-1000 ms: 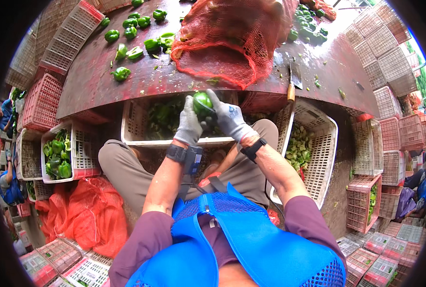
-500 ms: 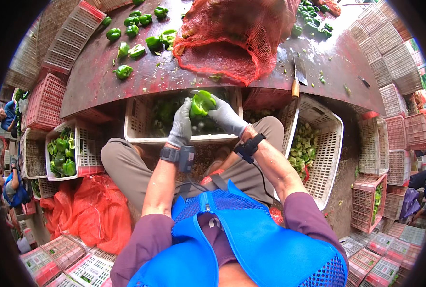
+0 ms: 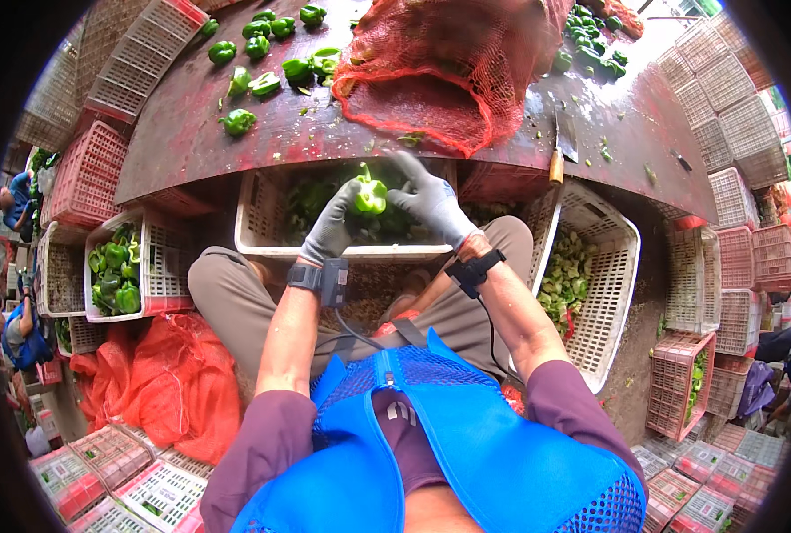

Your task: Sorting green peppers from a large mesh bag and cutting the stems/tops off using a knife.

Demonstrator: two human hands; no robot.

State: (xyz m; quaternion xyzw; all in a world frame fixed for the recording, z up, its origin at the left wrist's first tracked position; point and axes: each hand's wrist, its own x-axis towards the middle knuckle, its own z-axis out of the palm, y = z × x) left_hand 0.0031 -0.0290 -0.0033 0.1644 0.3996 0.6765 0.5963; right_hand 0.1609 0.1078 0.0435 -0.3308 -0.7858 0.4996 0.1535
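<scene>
A green bell pepper (image 3: pixel 371 195) with its stem pointing up is gripped at its left side by my left hand (image 3: pixel 331 224), in a grey glove. My right hand (image 3: pixel 433 202), gloved alike, is raised just right of the pepper. Its fingers are spread, its thumb points toward the pepper, and nothing shows in it. Below both hands stands a white crate (image 3: pixel 342 252) with green pieces in its shaded inside. Whether my right thumb touches the pepper I cannot tell.
Ahead, a dark table (image 3: pixel 298 133) bears loose bell peppers (image 3: pixel 237 122), a red mesh sack (image 3: pixel 453 75) and a wooden-handled cleaver (image 3: pixel 557 163). A white crate (image 3: pixel 622 284) of green scraps stands right; another crate (image 3: pixel 160 306) of peppers stands left, by red netting (image 3: pixel 178 386).
Both hands held the pepper before. My right hand has come off it and its fingers have spread upward. The pepper now sits upright in my left hand, slightly lower.
</scene>
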